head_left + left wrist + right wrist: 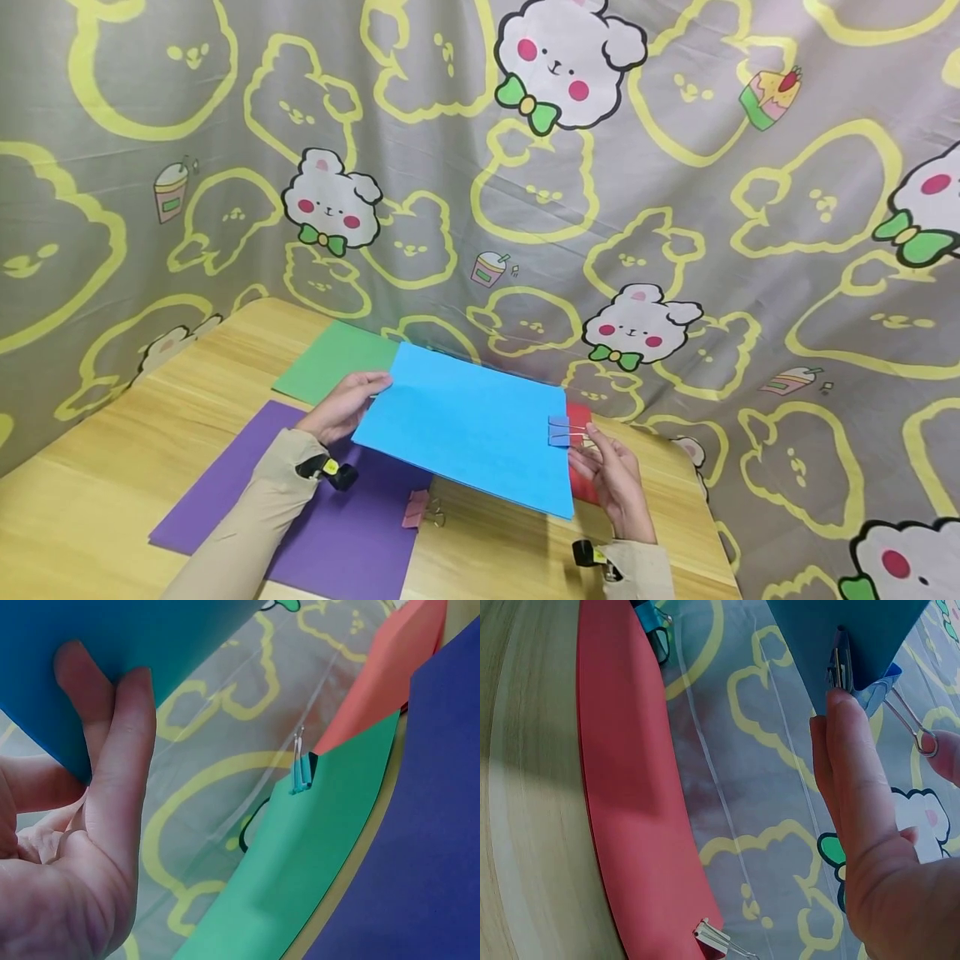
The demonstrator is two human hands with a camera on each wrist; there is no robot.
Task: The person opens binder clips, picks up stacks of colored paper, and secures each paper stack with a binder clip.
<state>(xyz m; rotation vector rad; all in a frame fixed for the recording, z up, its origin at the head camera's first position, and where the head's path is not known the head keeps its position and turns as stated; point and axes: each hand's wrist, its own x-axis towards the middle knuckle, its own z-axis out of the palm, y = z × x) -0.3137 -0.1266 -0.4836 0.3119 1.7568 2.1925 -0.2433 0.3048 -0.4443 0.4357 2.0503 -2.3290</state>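
Note:
A stack of blue paper [465, 425] is held up, tilted, above the table. My left hand [345, 408] grips its left corner, the thumb on top and fingers beneath, as the left wrist view also shows. A blue binder clip [558, 431] bites the right edge of the stack. There my right hand [615, 475] holds the clip; in the right wrist view the thumb is at one wire handle, while straight fingers lie against the other handle under the paper.
Purple paper [337, 533] with a pink binder clip [416, 509] lies on the wooden table [90, 475] below. Green paper [330, 358] with a teal clip [302, 772] is behind. At the right lies red paper [637, 787] with a whitish clip [711, 935]. A patterned curtain [435, 167] hangs behind.

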